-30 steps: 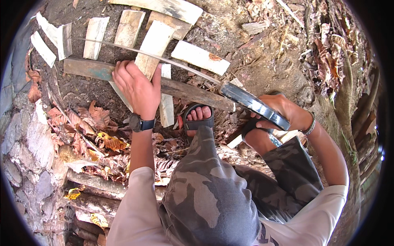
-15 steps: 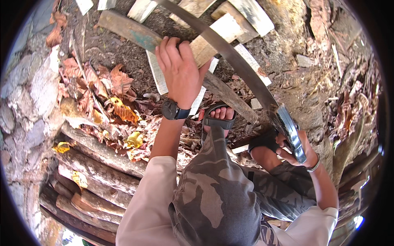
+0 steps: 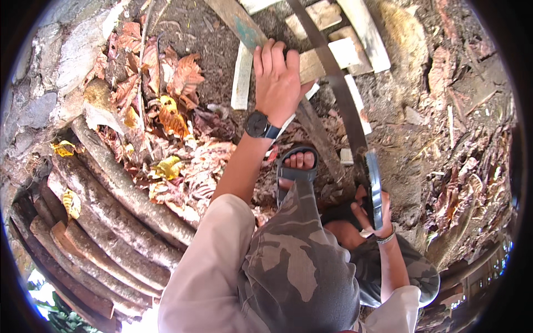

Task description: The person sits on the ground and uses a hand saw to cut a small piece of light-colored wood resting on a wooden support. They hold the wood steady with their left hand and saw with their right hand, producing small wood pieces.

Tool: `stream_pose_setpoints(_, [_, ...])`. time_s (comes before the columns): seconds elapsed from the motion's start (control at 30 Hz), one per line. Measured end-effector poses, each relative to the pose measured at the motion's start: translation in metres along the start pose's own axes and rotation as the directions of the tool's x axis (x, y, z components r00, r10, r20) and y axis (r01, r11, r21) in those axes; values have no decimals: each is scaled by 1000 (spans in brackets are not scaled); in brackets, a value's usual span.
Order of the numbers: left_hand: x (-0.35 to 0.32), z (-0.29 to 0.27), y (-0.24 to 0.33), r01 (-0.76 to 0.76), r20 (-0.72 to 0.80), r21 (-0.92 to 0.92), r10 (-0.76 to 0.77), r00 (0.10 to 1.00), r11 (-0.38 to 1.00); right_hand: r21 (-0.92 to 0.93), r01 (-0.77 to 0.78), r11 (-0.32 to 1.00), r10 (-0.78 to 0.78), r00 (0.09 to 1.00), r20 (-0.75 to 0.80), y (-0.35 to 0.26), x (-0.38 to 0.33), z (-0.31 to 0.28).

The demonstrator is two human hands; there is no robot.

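My left hand, with a dark watch on its wrist, presses down over a long weathered plank bearing a green paint patch. Its fingers wrap over the plank's edge. Low at the right, my right hand is closed round the handle of a handsaw. The saw's long dark blade runs up and away past my left hand. It crosses over a short pale wood piece beside that hand. Whether the teeth touch wood cannot be told.
Several cut wood pieces lie on the soil at the far side. My sandalled foot is beside the plank's near end. Stacked logs fill the lower left, dry leaves lie above them, and a stone wall borders the left.
The view has turned, so the plank and saw appear steeper. My left hand stays on the plank and my right hand keeps hold of the saw handle, now lower in view.
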State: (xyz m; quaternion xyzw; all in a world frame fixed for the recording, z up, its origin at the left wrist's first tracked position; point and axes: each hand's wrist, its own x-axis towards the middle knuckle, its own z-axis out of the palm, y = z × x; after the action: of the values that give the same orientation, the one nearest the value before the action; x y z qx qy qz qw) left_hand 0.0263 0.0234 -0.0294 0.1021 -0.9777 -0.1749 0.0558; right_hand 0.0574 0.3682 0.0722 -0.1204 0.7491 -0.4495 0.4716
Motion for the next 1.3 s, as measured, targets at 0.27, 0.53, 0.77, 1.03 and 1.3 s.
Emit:
stream_pose_setpoints(0.27, [-2, -6, 6, 69, -8, -30, -69, 998, 997, 15, 156, 988, -154, 983, -104, 17, -3, 11])
stream_pose_setpoints(0.53, [-5, -5, 20, 125, -54, -38, -127, 991, 991, 176, 53, 983, 11, 939, -344, 9, -18, 25])
stream_pose_setpoints(0.77, [-4, 4, 23, 187, -25, -16, -187, 982, 982, 203, 52, 978, 42, 900, -435, 16, -22, 35])
stream_pose_setpoints(1.03, [-7, 6, 23, 268, -6, -71, -269, 963, 961, 208, 103, 973, 15, 866, -500, 35, -24, 40])
stream_pose_setpoints(1.3, [18, -28, -5, 236, -138, -116, -251, 958, 965, 403, 407, 819, -100, 794, -599, 34, -8, 47])
